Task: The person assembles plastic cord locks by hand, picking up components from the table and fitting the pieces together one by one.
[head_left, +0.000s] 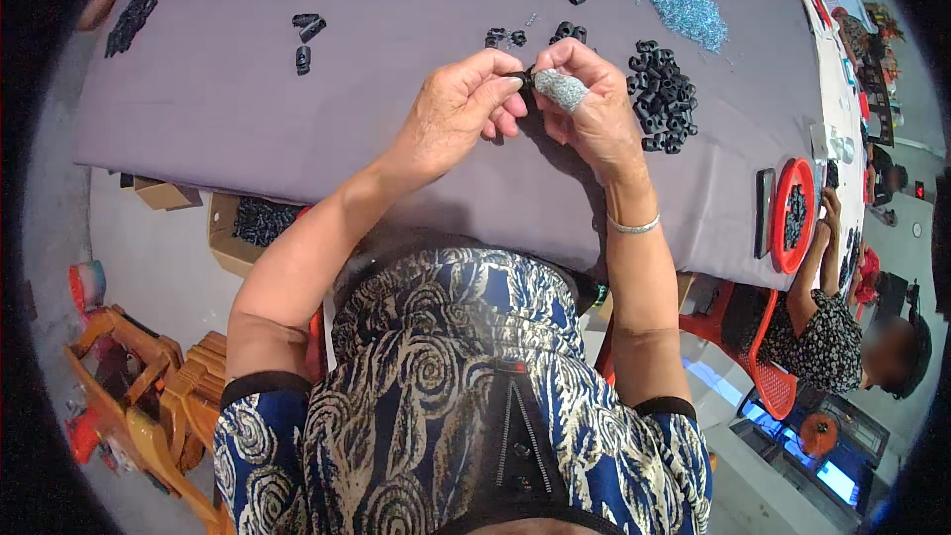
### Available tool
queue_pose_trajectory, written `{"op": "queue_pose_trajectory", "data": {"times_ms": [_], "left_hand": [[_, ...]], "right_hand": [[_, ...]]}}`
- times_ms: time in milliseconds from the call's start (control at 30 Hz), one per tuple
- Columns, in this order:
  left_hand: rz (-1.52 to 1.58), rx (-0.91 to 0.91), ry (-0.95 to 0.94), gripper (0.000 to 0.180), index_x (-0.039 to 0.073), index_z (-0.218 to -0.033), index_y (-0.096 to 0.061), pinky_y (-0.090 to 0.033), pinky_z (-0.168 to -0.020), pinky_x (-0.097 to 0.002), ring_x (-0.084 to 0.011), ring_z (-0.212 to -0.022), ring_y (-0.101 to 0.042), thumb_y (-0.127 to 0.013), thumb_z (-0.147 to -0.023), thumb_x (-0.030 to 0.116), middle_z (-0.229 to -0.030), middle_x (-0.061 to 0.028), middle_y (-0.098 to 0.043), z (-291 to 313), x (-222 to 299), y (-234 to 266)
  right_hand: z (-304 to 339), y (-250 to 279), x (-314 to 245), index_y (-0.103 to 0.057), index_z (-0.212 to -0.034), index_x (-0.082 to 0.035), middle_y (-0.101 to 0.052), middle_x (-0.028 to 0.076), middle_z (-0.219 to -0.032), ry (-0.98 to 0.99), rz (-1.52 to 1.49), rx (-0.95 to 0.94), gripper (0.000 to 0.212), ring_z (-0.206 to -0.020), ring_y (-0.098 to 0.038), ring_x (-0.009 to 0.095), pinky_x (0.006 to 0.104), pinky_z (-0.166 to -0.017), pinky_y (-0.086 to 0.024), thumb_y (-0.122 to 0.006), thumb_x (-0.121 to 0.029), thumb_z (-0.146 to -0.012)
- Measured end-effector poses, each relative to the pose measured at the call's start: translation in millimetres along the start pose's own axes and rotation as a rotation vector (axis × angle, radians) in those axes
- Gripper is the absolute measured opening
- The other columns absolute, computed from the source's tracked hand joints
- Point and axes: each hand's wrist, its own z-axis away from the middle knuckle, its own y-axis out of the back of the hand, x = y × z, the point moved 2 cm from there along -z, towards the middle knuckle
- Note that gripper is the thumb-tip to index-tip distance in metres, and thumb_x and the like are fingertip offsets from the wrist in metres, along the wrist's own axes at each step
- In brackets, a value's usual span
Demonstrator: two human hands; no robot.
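Observation:
My left hand and my right hand meet over the table, fingertips pinching a small black plastic cord lock between them. Most of the piece is hidden by the fingers. A grey wrap covers one finger of my right hand, and a silver bangle circles that wrist. Just right of my right hand lies a heap of black cord lock bodies. Beyond the fingertips are a few loose black parts and more black pieces.
A mound of tiny shiny bluish springs lies at the far right. Black cord locks sit left of centre, and a dark pile lies far left. A red basket of black parts is at the right edge, near another person's arm.

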Motion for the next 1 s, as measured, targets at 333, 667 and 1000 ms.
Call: {"op": "queue_pose_trajectory", "data": {"times_ms": [333,667,1000], "left_hand": [[-0.025,0.002,-0.008,0.024,0.000,-0.113,-0.055,-0.048,-0.059,-0.0200,-0.0076,-0.068,-0.060,-0.047,-0.099,0.018,-0.082,-0.0030,-0.062,0.2,-2.2,1.3],[-0.129,-0.026,-0.010,0.021,0.002,-0.106,-0.059,-0.050,-0.059,-0.0233,-0.0072,-0.064,-0.058,-0.045,-0.098,0.015,-0.077,-0.0024,-0.059,3.8,3.7,-1.2],[-0.278,0.057,-0.052,0.020,0.000,-0.106,-0.059,-0.048,-0.055,-0.0195,-0.0053,-0.063,-0.058,-0.046,-0.098,0.013,-0.077,-0.0008,-0.060,3.0,3.1,-3.0]], "right_hand": [[0.8,-0.2,-1.1,-0.056,-0.087,-0.006,-0.056,-0.001,-0.068,0.002,0.085,-0.036,0.012,-0.050,-0.047,0.003,0.0170,-0.040,-0.035,-0.061,-0.016,-0.090],[1.0,10.7,1.5,-0.055,-0.088,-0.004,-0.059,0.003,-0.073,-0.021,0.118,-0.155,0.010,-0.049,-0.049,0.005,0.0170,-0.038,-0.038,-0.061,-0.011,-0.090],[4.4,-2.3,4.8,-0.055,-0.084,-0.004,-0.061,0.002,-0.071,0.101,0.202,-0.060,0.005,-0.046,-0.051,0.005,0.0200,-0.037,-0.040,-0.055,-0.001,-0.088]]}}
